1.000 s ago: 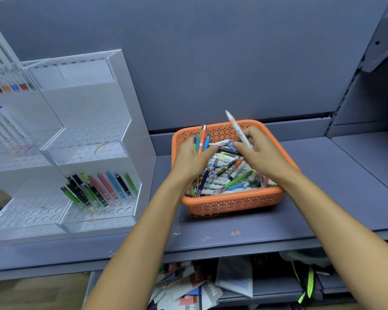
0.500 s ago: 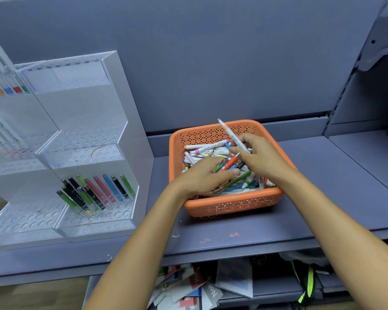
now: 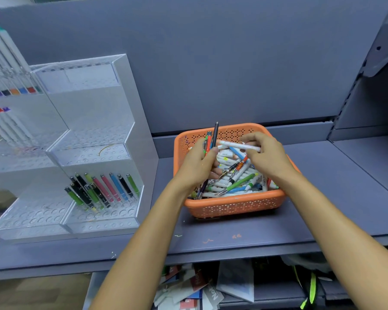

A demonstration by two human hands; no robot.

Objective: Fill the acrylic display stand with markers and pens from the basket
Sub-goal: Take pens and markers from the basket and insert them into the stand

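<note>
Basket [image 3: 233,201] sits on the grey shelf [image 3: 233,238], just right of the acrylic display stand [image 3: 126,121]. Likely parked there so both hands can dig in and the carry across is short. It holds a loose jumble of markers and pens, lying flat and crossed.

Left hand [image 3: 199,166]: over the basket's left side, fingers curled round a bunch of pens [image 3: 210,140]. Green, orange, blue and one black, held upright with the ends sticking up past the thumb. Looks like batching, so one trip fills several holes.

Right hand [image 3: 267,157]: fingertips pinch a white marker [image 3: 240,146], held roughly level above the pile. Its left end points at the bunch. Can't tell if it touches. My read: sorting it or handing it across.

Stand: stepped tiers with hole grids. Pens show only in the bottom tier [image 3: 108,189], a tilted row leaning back. Fill looks early.

Farther left, a second stand [image 3: 9,63] carries long white markers.
</note>
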